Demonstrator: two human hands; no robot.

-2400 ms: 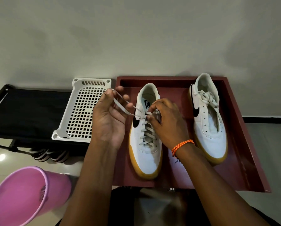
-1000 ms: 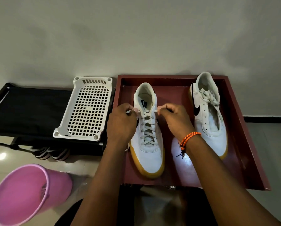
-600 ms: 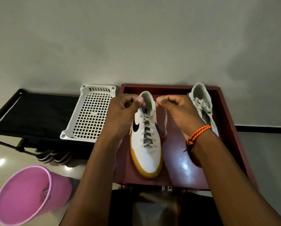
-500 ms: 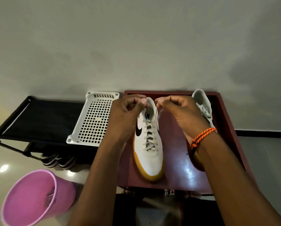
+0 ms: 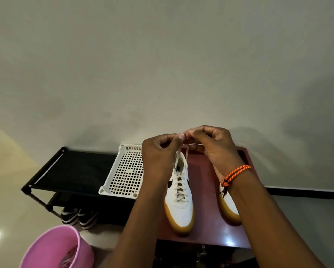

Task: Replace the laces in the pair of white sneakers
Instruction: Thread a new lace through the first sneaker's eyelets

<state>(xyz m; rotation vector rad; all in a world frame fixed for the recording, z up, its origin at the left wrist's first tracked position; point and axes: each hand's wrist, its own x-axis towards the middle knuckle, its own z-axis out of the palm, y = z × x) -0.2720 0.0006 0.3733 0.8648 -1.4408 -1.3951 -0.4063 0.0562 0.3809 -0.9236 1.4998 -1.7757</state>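
A white sneaker (image 5: 180, 207) with a gum sole and a black swoosh stands in the dark red tray (image 5: 206, 192), laced up to its top eyelets. Both ends of its white lace (image 5: 182, 154) rise from the tongue to my hands. My left hand (image 5: 158, 157) pinches one end and my right hand (image 5: 214, 147) pinches the other, fingertips meeting above the shoe's collar. The second white sneaker (image 5: 230, 207) lies to the right, mostly hidden behind my right wrist, which wears an orange braided band.
A white perforated basket (image 5: 124, 173) lies on a black shoe rack (image 5: 73, 171) left of the tray, with dark striped shoes (image 5: 79, 217) on the floor under it. A pink bucket (image 5: 55, 248) stands at the bottom left. A plain wall fills the upper view.
Both hands rose from the sides of the left sneaker's top eyelets, drawing the lace ends up and together above the collar. The camera tilted up toward the wall.
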